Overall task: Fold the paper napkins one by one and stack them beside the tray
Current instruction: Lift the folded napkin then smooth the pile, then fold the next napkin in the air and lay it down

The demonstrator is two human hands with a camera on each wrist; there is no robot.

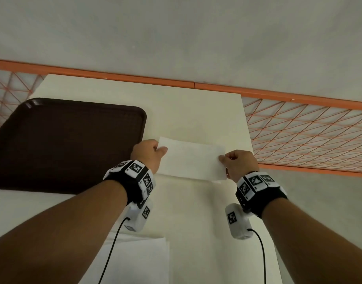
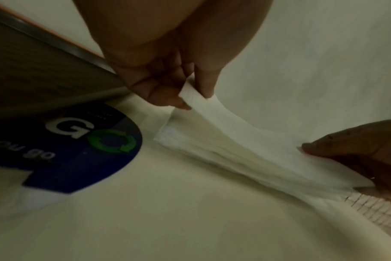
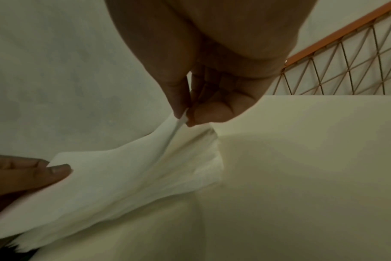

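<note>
A white paper napkin (image 1: 191, 158) is held stretched between both hands just right of the dark brown tray (image 1: 69, 140). My left hand (image 1: 153, 152) pinches its left end between thumb and fingers (image 2: 199, 88). My right hand (image 1: 235, 160) pinches the right end (image 3: 185, 114). Beneath the held sheet a low stack of folded napkins (image 2: 212, 153) lies on the table (image 3: 190, 167). More flat white napkins (image 1: 135, 261) lie at the near edge, between my forearms.
The cream table (image 1: 196, 111) ends at the right against an orange wire mesh panel (image 1: 309, 136) with an orange rail (image 1: 196, 85) along the back. A blue sticker (image 2: 74, 146) with white letters lies on the table by the tray.
</note>
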